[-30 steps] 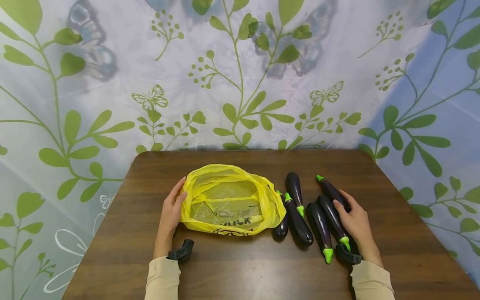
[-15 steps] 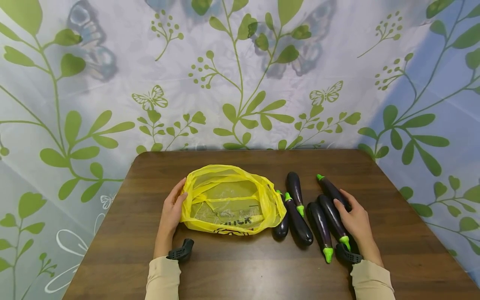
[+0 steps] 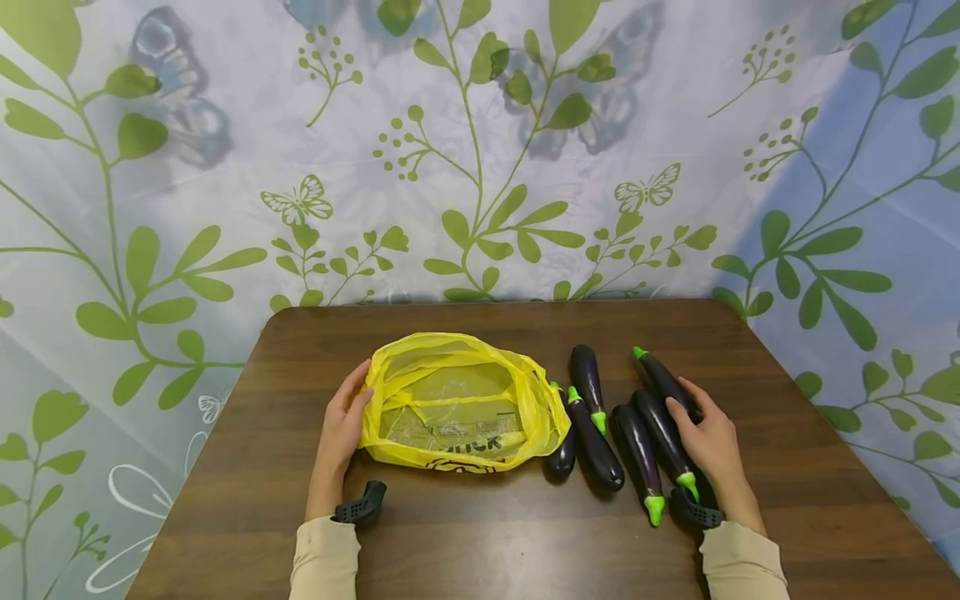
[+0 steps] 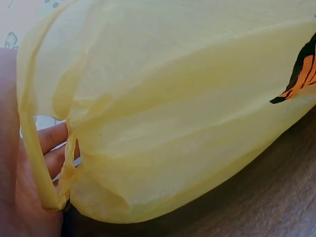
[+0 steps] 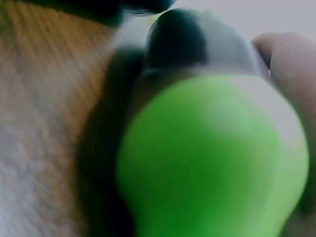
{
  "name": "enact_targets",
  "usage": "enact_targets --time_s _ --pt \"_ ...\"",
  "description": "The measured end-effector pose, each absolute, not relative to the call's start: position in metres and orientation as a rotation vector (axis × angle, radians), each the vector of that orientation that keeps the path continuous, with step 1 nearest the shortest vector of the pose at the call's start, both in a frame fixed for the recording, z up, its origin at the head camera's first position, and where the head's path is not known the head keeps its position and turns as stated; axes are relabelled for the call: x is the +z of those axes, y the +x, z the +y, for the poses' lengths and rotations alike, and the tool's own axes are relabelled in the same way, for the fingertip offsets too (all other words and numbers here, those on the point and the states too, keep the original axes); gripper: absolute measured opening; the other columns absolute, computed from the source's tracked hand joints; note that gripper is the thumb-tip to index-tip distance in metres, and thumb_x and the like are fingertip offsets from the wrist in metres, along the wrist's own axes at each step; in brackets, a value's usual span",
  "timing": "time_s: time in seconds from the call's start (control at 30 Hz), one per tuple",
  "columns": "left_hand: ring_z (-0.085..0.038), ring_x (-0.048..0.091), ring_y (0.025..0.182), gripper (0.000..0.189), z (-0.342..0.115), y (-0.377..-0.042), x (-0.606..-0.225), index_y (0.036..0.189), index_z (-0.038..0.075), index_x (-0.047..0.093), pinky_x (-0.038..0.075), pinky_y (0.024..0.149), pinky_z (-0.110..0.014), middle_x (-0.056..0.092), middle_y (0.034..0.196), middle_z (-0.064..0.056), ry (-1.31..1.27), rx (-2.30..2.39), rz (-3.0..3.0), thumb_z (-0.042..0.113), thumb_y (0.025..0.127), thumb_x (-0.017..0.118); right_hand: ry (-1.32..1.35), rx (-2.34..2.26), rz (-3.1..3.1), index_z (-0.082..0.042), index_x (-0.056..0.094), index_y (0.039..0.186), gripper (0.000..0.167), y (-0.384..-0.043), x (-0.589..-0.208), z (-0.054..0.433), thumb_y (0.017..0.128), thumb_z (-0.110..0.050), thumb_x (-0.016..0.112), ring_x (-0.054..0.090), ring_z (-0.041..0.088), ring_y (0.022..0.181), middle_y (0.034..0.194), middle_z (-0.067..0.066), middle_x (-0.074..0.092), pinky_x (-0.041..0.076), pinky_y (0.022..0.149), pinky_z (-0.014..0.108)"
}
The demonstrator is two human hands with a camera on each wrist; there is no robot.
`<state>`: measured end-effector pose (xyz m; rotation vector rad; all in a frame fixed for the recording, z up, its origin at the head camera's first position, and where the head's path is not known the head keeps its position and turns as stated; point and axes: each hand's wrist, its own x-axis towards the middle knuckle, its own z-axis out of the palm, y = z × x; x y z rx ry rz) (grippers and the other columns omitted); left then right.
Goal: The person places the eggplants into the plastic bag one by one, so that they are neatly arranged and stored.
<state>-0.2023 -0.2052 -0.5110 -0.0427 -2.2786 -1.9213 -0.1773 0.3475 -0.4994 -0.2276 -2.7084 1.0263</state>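
A yellow plastic bag (image 3: 442, 454) with dark print sits on the table, its mouth open toward me. My left hand (image 3: 345, 421) holds the bag's left edge, thumb on the near side. In the left wrist view, fingers (image 4: 55, 159) show behind the bag's handle loop (image 4: 37, 168). Over on the right, my right hand (image 3: 708, 433) grips an eggplant (image 3: 657, 375) with a green cap, thumb and fingers on either side of it. Part of that eggplant is hidden under the hand. A blurred green cap (image 5: 207, 158) fills the right wrist view.
Several more eggplants lie between the bag and my right hand, among them one (image 3: 639, 454) with its cap toward me and one (image 3: 587, 379) farther back. All rest on a brown wooden table (image 3: 480, 542). A leaf-patterned cloth (image 3: 480, 167) hangs behind.
The head view has shifted very slightly. Both hands, the bag and the eggplants stay where they were.
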Motion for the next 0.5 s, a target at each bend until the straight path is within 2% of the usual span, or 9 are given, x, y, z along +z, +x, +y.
enact_targets --time_s 0.33,0.5 --pt "-0.025 0.043 0.143 0.048 -0.2065 -0.2022 -0.5131 0.159 0.022 0.042 0.035 0.101 -0.011 0.045 0.158 -0.012 -0.002 -1.923 -2.3 0.021 0.111 0.046 -0.249 1.03 -2.67 -0.011 0.041 0.158 0.062 -0.173 -0.4943 0.3463 0.106 -0.043 0.053 0.046 0.056 0.134 0.151 0.032 0.047 0.038 0.102 0.071" --pt "-0.025 0.044 0.141 0.048 -0.2064 -0.2027 -0.513 0.158 0.021 0.042 0.035 0.101 -0.011 0.046 0.157 -0.012 -0.005 -1.905 -2.308 0.021 0.111 0.046 -0.244 1.026 -2.645 -0.012 0.042 0.158 0.061 -0.1712 -0.4916 0.3455 0.106 -0.041 0.055 0.049 0.056 0.131 0.15 0.032 0.049 0.039 0.101 0.07"
